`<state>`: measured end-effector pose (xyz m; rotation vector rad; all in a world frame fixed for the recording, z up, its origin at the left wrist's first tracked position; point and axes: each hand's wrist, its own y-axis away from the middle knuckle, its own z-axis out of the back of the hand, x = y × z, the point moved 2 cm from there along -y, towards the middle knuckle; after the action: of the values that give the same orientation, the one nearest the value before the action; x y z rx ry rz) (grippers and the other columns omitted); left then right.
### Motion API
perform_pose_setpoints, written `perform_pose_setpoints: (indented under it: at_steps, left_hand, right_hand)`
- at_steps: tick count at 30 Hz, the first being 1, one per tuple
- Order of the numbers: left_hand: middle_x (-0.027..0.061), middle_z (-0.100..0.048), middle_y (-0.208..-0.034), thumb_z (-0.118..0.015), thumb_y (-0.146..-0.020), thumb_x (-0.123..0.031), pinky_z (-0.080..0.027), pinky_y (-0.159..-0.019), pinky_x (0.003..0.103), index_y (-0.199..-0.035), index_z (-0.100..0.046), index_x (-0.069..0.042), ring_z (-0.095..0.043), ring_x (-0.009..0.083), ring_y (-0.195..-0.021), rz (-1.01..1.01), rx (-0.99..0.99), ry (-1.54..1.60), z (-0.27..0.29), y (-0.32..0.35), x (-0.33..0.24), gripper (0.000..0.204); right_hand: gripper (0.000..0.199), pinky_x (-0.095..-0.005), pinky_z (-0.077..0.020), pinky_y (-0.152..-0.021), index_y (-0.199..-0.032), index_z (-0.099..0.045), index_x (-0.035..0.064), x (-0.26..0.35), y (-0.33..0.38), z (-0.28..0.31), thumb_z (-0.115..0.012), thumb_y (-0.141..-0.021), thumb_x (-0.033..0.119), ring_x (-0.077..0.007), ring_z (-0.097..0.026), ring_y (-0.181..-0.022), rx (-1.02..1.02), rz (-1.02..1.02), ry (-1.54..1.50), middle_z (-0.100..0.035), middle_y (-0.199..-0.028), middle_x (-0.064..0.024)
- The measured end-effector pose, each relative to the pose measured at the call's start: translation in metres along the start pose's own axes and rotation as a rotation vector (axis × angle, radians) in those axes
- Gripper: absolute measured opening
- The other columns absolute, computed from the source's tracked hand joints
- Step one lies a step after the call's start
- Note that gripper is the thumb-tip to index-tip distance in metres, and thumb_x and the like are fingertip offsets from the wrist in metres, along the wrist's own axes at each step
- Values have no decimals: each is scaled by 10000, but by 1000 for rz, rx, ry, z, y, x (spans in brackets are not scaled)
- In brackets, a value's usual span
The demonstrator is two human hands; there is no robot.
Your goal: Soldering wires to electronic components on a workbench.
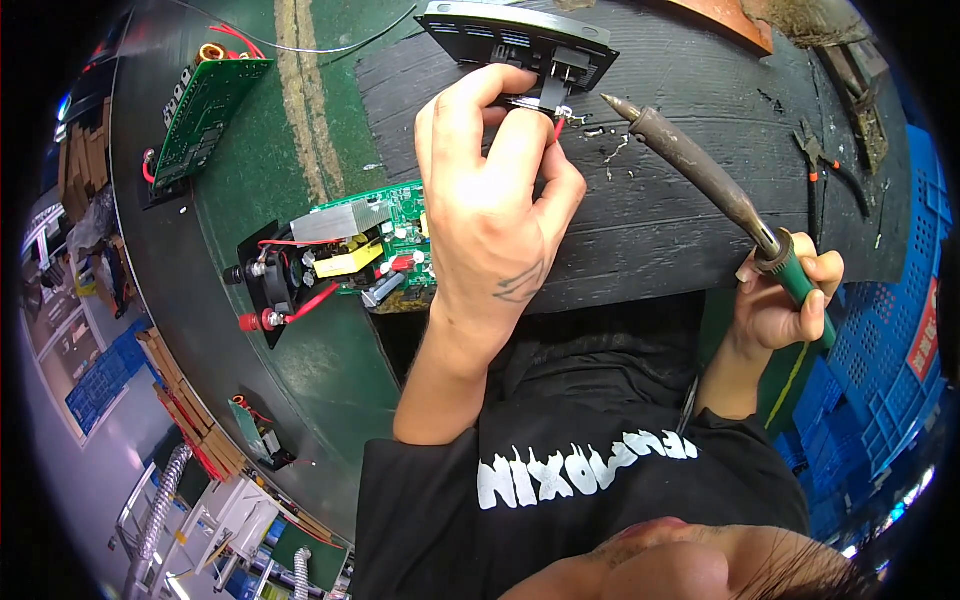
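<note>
In the head view, a red wire (558, 127) is pinched between the fingers (520, 135) of the left hand (495, 215), its bare end held against the terminals of a black panel part (520, 42) that lies on the dark ribbed mat (660, 215) of the surface. The left fingers are pressed together around the wire, the thumb bearing on the part's lower edge. A soldering iron (700, 170) is held in the right hand (785, 300); its green handle is wrapped by curled fingers, and its tip is poised just beside the wire end, not visibly touching it.

The wire is judged light, thin and limp, so it is best taken close to its stripped end, where it can be steadied. The panel part is judged stiff, light plastic that slides easily unless pressed down. The iron's metal shaft is presumably hot and is to be gripped only by the handle.

To the left, a green circuit board (375, 250) with a heat sink and small fan is seen on the green surface (340, 370); a second board (205, 115) lies farther off.
</note>
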<state>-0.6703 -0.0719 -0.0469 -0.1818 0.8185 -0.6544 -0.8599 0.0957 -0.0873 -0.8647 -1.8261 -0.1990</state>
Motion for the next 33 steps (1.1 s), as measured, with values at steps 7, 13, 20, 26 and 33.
perform_pose_setpoints:
  at_steps: [7,13,20,26,33]
  left_hand:
    - [116,-525,-1066,-654,-622,54,-438,-776,363,-814,-600,10,-506,271,-886,4,1,8,0,0,-2,204]
    - [120,-526,-1061,-649,-622,58,-442,-769,360,-819,-603,16,-507,272,-884,7,3,5,1,0,-2,206]
    - [120,-526,-1058,-649,-620,59,-442,-768,357,-818,-602,17,-509,273,-882,-2,-4,8,0,-1,0,208]
    - [122,-523,-1069,-640,-674,78,-507,-621,245,-789,-590,21,-567,174,-771,-68,-31,-41,-2,0,1,138]
    - [133,-520,-1050,-683,-669,50,-459,-793,371,-924,-561,3,-543,312,-908,17,12,43,10,11,-2,287]
  right_hand:
    - [297,-255,-418,-420,-965,-507,71,0,2,3,-515,-834,338,-201,-484,-496,-16,-17,-16,-527,-729,-172]
    - [286,-255,-417,-420,-958,-508,70,0,1,1,-511,-834,328,-198,-478,-490,-34,-10,-20,-527,-726,-170]
    - [252,-292,-458,-431,-946,-485,63,0,0,4,-504,-845,293,-210,-516,-535,0,-27,-83,-564,-740,-183]
    - [277,-258,-420,-424,-942,-511,62,-3,0,5,-505,-826,313,-199,-476,-498,-12,-3,-84,-527,-729,-165]
    - [258,-280,-439,-477,-891,-496,68,-2,3,18,-512,-816,314,-224,-508,-580,-87,-22,-141,-524,-755,-159]
